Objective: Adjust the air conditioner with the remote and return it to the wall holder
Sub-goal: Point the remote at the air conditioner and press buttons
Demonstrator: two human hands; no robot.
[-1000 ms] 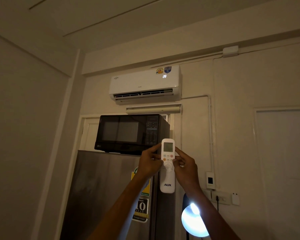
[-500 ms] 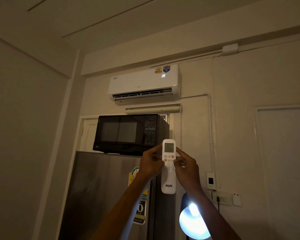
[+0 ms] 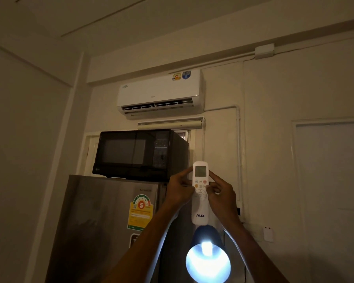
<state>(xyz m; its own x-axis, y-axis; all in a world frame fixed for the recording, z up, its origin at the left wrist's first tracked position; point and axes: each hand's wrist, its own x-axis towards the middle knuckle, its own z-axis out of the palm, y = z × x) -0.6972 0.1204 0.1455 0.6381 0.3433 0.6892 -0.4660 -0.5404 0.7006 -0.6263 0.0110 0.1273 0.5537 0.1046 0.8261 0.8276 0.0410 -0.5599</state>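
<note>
In front of the fridge [image 3: 102, 217], raised toward the air conditioner [image 3: 159, 92], the white remote [image 3: 200, 193] stands upright, gripped from both sides: the left hand [image 3: 179, 192] clasps its left edge while the right hand [image 3: 221, 198] holds the right edge, thumb on the buttons. Held so, its top likely aims at the unit while the screen faces the person. A microwave [image 3: 139, 153] sits atop the fridge; a lit lamp [image 3: 207, 260] glows below. No wall holder can be made out.
</note>
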